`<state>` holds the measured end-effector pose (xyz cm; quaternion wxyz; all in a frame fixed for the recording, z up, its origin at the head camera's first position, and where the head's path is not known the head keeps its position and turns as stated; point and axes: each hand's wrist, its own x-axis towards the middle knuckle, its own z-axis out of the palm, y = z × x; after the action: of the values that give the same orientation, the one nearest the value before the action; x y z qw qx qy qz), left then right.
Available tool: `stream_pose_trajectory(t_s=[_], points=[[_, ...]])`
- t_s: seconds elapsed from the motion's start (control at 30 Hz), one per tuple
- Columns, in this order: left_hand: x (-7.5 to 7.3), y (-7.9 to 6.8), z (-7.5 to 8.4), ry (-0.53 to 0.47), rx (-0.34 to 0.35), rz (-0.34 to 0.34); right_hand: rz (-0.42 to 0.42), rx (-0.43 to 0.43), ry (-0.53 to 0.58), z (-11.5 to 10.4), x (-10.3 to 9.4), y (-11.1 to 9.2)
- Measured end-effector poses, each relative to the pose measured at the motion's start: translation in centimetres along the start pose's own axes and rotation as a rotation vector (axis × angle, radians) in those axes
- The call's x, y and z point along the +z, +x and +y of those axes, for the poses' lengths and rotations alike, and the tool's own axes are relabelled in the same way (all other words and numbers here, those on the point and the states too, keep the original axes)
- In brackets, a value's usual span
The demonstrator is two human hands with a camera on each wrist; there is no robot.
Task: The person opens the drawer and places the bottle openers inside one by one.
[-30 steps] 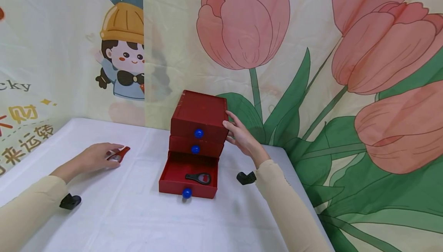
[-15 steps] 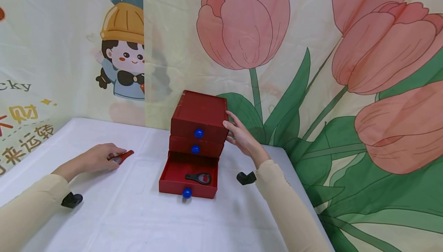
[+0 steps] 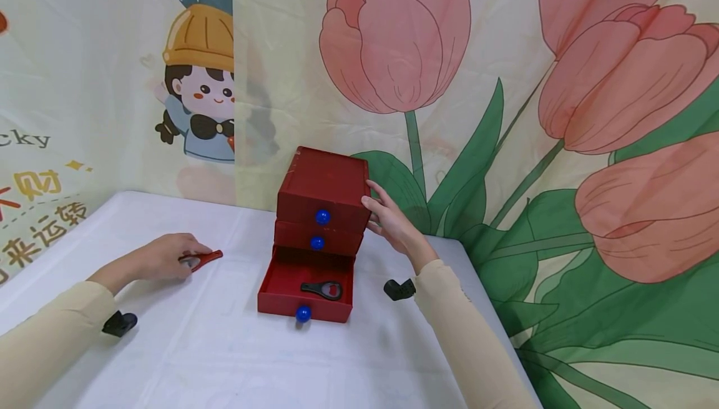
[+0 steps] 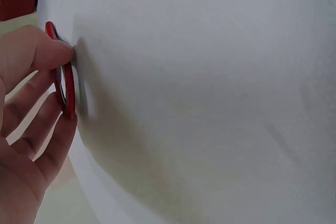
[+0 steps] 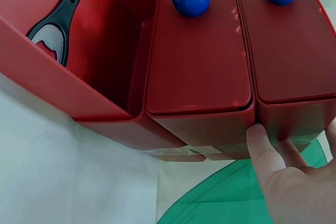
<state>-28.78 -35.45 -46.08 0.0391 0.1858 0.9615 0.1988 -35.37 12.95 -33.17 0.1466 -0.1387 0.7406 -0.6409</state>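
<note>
My left hand (image 3: pixel 165 256) pinches a red bottle opener (image 3: pixel 210 260) between thumb and fingers, low over the left part of the table. The left wrist view shows the opener (image 4: pixel 69 90) edge-on, the thumb across its near side and fingertips at its far end. A red three-drawer box (image 3: pixel 326 175) with blue knobs stands mid-table. Its bottom drawer (image 3: pixel 278 303) is pulled out and holds a black bottle opener (image 3: pixel 312 286); the upper two are pushed in. The fingers of my right hand (image 3: pixel 394 223) rest extended against the box's right side.
A white cloth covers the table (image 3: pixel 224 359). Behind and to the right hangs a printed backdrop (image 3: pixel 292 53) with tulips. Black wrist pieces, one (image 3: pixel 119 324) at the left cuff and one (image 3: pixel 399 289) at the right, jut out beside the sleeves.
The left hand, with the red bottle opener, has shifted slightly right, and the opener has turned flatter in this view. The right hand and the box have stayed put.
</note>
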Motion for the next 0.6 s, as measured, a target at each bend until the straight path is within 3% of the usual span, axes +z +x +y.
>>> stream_pose_trajectory(t_s=[0.3, 0.6], points=[[-0.7, 0.4, 2.0, -0.025, 0.095, 0.005, -0.009, -0.01, 0.005, -0.1, -0.1, -0.1], [-1.9, 0.7, 5.2, -0.023, 0.235, 0.003, -0.001, -0.003, 0.008, 0.1, -0.1, 0.1]])
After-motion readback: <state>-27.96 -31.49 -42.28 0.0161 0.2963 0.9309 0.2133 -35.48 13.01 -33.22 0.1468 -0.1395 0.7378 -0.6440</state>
